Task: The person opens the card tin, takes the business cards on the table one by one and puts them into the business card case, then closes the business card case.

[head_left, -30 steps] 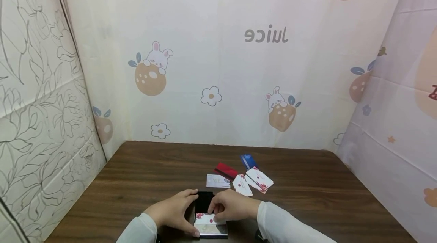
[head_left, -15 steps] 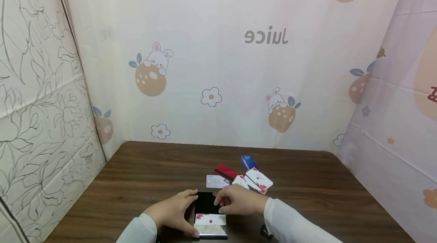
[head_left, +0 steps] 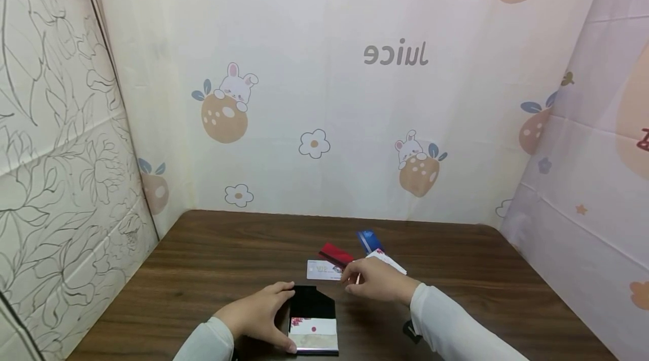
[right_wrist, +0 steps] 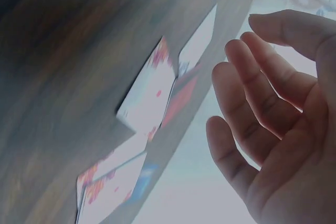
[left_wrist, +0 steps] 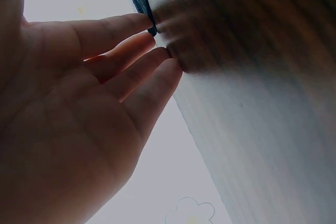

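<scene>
A card case [head_left: 313,344] lies with its black lid folded back, and a white flower-printed card [head_left: 314,327] shows inside. My left hand [head_left: 256,316] holds the case along its left side, thumb at the near corner and fingers at the far one. In the left wrist view the left fingers [left_wrist: 149,85] reach the dark case edge at the table. My right hand [head_left: 380,279] holds nothing; its fingers bend loosely over a white flower-printed card [right_wrist: 149,93], mostly hidden by the hand in the head view.
Beyond the case lie a silver VIP card [head_left: 321,270], a red card [head_left: 336,254], a blue card [head_left: 369,241] and overlapping white flower-printed cards [head_left: 387,259]. The brown wooden table [head_left: 228,254] meets a printed curtain [head_left: 314,96] at the back.
My right hand has left the card in the case and moved right and away from me to the loose cards. The left hand stays on the case.
</scene>
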Demonstrator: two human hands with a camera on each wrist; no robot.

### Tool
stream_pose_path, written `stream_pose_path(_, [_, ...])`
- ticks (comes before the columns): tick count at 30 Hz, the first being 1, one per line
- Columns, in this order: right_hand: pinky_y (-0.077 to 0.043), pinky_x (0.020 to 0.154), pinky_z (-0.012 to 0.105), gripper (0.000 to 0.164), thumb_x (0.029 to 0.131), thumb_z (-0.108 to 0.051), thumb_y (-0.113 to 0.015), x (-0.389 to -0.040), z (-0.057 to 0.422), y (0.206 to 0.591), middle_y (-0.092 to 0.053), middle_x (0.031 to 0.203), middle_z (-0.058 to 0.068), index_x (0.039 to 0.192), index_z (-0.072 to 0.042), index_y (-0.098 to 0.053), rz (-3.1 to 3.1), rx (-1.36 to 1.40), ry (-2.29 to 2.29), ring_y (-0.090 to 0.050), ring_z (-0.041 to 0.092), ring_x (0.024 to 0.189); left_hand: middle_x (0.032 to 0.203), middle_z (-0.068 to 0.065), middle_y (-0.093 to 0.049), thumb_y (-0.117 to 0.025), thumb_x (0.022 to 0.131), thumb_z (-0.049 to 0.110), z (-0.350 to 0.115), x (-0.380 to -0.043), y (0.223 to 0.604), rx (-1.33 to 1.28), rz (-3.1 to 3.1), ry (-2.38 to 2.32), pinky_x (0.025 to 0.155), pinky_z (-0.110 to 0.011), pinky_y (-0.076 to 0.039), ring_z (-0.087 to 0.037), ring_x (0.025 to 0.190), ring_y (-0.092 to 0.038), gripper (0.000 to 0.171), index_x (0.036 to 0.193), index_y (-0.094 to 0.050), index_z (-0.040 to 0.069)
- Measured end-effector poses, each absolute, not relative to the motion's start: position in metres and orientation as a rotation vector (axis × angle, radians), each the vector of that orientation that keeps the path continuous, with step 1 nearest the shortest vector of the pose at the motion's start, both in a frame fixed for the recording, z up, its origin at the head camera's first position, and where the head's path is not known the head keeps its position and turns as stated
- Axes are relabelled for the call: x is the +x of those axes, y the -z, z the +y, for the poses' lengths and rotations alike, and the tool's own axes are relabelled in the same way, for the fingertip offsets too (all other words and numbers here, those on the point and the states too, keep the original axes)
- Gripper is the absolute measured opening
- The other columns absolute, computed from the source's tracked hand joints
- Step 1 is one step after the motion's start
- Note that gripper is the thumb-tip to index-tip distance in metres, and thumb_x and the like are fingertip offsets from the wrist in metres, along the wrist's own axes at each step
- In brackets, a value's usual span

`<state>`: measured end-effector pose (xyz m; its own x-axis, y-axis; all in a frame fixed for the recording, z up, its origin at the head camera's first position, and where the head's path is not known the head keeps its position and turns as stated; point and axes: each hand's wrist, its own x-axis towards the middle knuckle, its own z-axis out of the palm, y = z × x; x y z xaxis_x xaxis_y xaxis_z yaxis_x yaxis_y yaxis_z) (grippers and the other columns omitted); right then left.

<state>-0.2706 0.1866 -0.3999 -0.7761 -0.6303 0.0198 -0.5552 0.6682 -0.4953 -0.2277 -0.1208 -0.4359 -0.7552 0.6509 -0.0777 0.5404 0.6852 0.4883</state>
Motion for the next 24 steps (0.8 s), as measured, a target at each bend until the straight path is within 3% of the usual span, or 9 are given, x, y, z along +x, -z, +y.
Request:
stream_pose_path(8, [-0.051,0.064,0.026,0.016,0.092,-0.019,-0.074,-0.280,0.207,0.399,-0.063,0.084,-0.008,0.106,-0.010,-0.074,2.881,-0.746,0.759,-0.057,0.011,0.074,0.155,-0.013,-0.038,-0.086,0.071,0.057,-0.121,-0.228,0.437,0.951,2.655,-0.654,0.105,-0.047,-0.043,-0.032,0.137,-0.041,0.101,0.144,-0.050,-0.002])
stream_pose_path(13, [-0.052,0.053,0.030,0.016,0.092,-0.019,-0.074,-0.286,0.215,0.401,-0.062,0.085,-0.003,0.106,-0.012,-0.074,2.952,-0.554,0.781,-0.057,0.015,0.066,0.155,-0.013,-0.038,-0.083,0.071,0.063,-0.120,-0.229,0.438,0.942,2.651,-0.643,0.106,-0.048,-0.042,-0.031,0.137,-0.041,0.103,0.144,-0.049,-0.001])
stream_pose_path(20, [-0.053,0.066,0.034,0.014,0.090,-0.017,-0.075,-0.300,0.232,0.410,-0.062,0.084,-0.003,0.103,-0.012,-0.074,3.043,-0.398,0.715,-0.057,0.014,0.074,0.155,-0.013,-0.037,-0.081,0.071,0.065,-0.121,-0.231,0.438,0.942,2.647,-0.632,0.106,-0.049,-0.042,-0.031,0.137,-0.041,0.104,0.145,-0.049,-0.001])
stream_pose_path(24, [-0.055,0.071,0.039,0.022,0.088,-0.020,-0.077,-0.306,0.243,0.413,-0.064,0.089,0.001,0.107,-0.008,-0.074,3.076,-0.340,0.666,-0.058,0.016,0.078,0.155,-0.013,-0.037,-0.081,0.071,0.066,-0.121,-0.230,0.438,0.943,2.649,-0.632,0.106,-0.049,-0.042,-0.031,0.138,-0.041,0.104,0.145,-0.049,-0.001])
